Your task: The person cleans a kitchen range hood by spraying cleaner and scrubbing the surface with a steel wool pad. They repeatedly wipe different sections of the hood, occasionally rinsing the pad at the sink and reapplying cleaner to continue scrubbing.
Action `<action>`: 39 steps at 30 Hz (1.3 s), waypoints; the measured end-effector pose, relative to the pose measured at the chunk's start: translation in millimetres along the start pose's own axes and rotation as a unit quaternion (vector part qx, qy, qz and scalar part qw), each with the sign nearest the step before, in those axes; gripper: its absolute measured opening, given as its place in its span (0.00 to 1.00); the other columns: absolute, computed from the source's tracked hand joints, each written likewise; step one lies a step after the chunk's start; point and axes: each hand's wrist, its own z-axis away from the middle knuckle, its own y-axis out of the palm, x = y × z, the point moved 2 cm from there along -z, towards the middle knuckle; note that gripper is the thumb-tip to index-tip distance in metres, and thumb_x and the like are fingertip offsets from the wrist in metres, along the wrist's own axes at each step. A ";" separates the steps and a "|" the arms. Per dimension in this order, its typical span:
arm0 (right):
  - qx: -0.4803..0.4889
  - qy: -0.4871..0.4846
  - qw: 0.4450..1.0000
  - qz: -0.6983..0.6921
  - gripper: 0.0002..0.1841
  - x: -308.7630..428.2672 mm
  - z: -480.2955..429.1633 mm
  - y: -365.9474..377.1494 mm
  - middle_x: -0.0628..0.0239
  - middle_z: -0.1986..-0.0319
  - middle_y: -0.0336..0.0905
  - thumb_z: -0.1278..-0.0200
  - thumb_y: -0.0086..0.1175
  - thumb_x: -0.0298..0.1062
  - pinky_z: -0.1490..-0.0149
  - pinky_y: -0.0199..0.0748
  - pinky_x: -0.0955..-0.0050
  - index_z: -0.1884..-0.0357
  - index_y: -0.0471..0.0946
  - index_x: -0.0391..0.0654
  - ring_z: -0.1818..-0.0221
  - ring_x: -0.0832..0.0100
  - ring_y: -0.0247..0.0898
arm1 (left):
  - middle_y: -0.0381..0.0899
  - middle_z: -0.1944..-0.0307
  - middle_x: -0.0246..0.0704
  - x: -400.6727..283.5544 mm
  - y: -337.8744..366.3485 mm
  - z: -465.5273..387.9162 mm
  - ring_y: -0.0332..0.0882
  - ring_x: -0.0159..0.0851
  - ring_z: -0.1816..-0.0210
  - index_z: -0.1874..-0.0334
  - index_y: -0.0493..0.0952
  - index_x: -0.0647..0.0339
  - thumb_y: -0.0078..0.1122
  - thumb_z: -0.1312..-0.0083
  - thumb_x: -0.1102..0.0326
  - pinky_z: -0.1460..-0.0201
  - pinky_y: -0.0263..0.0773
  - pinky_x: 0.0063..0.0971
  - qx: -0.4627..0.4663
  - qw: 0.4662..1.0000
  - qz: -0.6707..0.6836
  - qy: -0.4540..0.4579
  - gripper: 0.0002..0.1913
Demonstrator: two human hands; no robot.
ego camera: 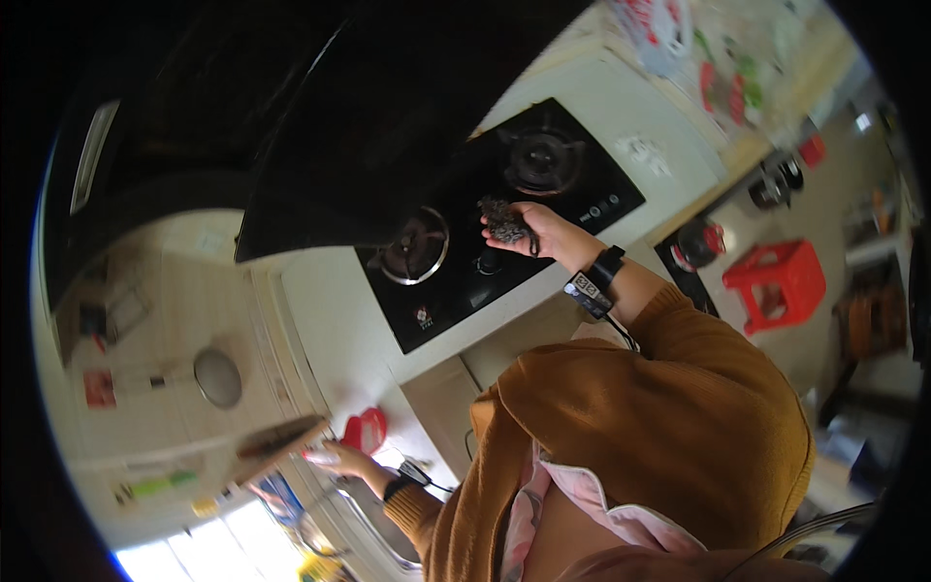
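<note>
On the open palm of my right hand [542, 227] lies a dark metal-wire scouring pad [502, 220], its black loop hanging by the wrist. This hand is over the front of a black glass two-burner gas hob [473, 291], between the right burner [542, 154] and the left burner [413, 246]. Away to the left, my left hand [343, 460] holds a small white bottle-like object [321, 456] with a red end. That hand is beside a red plastic container [364, 431] on the counter, near the sink [382, 520].
A black range hood [364, 138] overhangs the hob's back and left. A wooden board [280, 451] stands by the wall, where a round strainer [217, 377] hangs. Plastic bags [651, 33] lie on the right counter. A red stool [777, 285] stands on the floor to the right.
</note>
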 end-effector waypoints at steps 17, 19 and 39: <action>-0.099 -0.180 0.977 -0.061 0.11 -50.8 -28.8 33.4 0.61 0.69 0.78 0.37 0.41 0.31 0.66 0.75 0.53 0.64 0.76 0.39 0.71 0.60 0.74 | 0.69 0.42 0.42 -75.1 134.6 4.9 0.70 0.48 0.46 0.36 0.63 0.62 0.51 0.33 0.56 0.43 0.68 0.35 0.529 0.822 0.203 0.060 0.26; -0.119 -0.161 0.976 -0.082 0.12 -47.3 -30.2 30.0 0.59 0.64 0.76 0.34 0.38 0.33 0.62 0.74 0.48 0.58 0.73 0.40 0.65 0.59 0.73 | 0.69 0.42 0.42 -76.6 139.5 1.1 0.70 0.48 0.46 0.36 0.63 0.62 0.51 0.33 0.56 0.43 0.68 0.35 0.607 0.773 0.184 -0.021 0.26; -0.276 -0.266 0.922 0.062 0.14 -12.8 86.7 -9.3 0.56 0.66 0.78 0.42 0.49 0.40 0.62 0.73 0.63 0.64 0.79 0.39 0.63 0.60 0.76 | 0.71 0.44 0.40 -162.6 211.3 30.1 0.72 0.44 0.50 0.38 0.65 0.62 0.51 0.33 0.56 0.47 0.69 0.33 0.764 0.581 0.186 -0.210 0.24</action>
